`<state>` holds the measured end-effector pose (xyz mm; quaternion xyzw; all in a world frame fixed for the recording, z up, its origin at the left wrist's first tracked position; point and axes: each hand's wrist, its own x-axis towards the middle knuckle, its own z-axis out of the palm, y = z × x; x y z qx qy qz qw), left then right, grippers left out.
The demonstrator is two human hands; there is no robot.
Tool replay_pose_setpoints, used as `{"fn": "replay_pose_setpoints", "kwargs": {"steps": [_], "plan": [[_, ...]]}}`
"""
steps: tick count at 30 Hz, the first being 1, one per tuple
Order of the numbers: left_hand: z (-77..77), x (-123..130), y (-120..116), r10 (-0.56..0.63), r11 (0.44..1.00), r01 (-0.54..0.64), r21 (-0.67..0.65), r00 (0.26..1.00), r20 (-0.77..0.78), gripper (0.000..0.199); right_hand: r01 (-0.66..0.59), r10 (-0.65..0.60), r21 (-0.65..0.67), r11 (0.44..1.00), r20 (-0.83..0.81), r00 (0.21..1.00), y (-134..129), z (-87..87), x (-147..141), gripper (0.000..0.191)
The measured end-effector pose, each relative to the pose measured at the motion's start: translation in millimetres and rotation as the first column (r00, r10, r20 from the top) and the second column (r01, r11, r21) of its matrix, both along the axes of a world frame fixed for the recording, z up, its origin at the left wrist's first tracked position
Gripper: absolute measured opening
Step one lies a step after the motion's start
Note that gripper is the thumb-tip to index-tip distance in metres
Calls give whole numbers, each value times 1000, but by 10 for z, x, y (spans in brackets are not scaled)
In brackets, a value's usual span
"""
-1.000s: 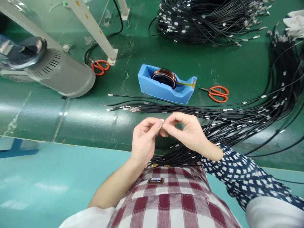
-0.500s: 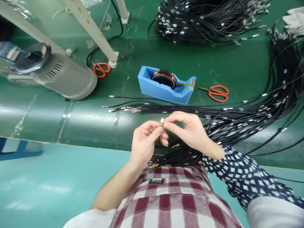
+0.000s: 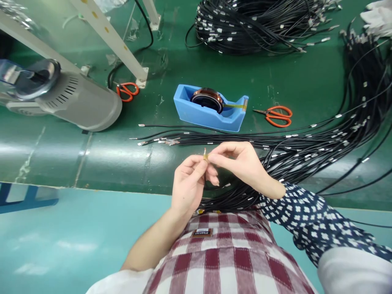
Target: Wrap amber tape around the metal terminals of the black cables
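Observation:
Between my two hands, a small cable end (image 3: 205,155) with yellowish tape stands up from the fingertips. My left hand (image 3: 189,183) pinches it from below, thumb against index finger, the other fingers curled. From the right, the thumb and index finger of my right hand (image 3: 241,163) close on the tape at the same spot. Just beyond the hands lies a row of black cables (image 3: 196,139) with silvery ends and white labels. A blue tape dispenser (image 3: 205,116) holding an amber roll stands behind that row. More black cables (image 3: 229,202) lie below my hands, by the apron.
Orange-handled scissors (image 3: 278,116) lie right of the dispenser, and a second pair (image 3: 127,90) lies by a white metal post (image 3: 119,45). A grey machine (image 3: 85,100) sits at left. Coiled cables (image 3: 245,28) lie at the back; another bundle (image 3: 364,81) is at right.
The cable end between my fingers has turned, so its white face now shows as a thin upright piece. Both hands stay together. The whole view has shifted slightly.

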<state>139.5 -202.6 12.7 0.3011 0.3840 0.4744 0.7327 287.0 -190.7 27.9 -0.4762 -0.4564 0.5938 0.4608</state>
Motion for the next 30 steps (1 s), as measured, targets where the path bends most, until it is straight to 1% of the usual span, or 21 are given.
{"fn": "replay_pose_setpoints", "kwargs": {"steps": [4, 7, 12, 17, 19, 22, 26, 28, 30], "plan": [[-12, 8, -2, -1, 1000, 1, -5, 1000, 16, 13, 29, -54, 135, 990, 187, 981, -8, -5, 15, 14], [-22, 22, -3, 5, 1000, -5, -9, 1000, 28, 15, 25, -63, 161, 987, 237, 969, -8, -11, 18, 13], [-36, 40, -1, 9, 999, -6, -46, 999, 51, 16, 17, -41, 119, 993, 202, 978, 23, -27, 15, 13], [-50, 65, -1, 11, 998, -7, -56, 998, 67, 20, -47, 47, 43, 998, -6, 999, 76, -121, -1, 18], [-58, 69, 3, -4, 999, 8, -52, 998, 65, 21, -39, 41, 47, 998, -54, 998, 89, -172, -11, 21], [-72, 58, 15, -28, 999, 29, -33, 998, 50, 21, 0, 0, 79, 997, -3, 1000, 84, -200, -26, 20], [-84, 20, 31, -13, 1000, 13, 6, 1000, -7, 10, 36, -46, 119, 992, 87, 995, 48, -146, -41, 17], [-77, 4, 32, -3, 1000, 4, 14, 999, -40, 11, 48, -58, 108, 993, 87, 995, 37, -119, -46, 17], [-59, -6, 30, 1, 1000, -1, 12, 999, -48, 15, 35, -38, 70, 997, 37, 999, 39, -107, -46, 18]]}}
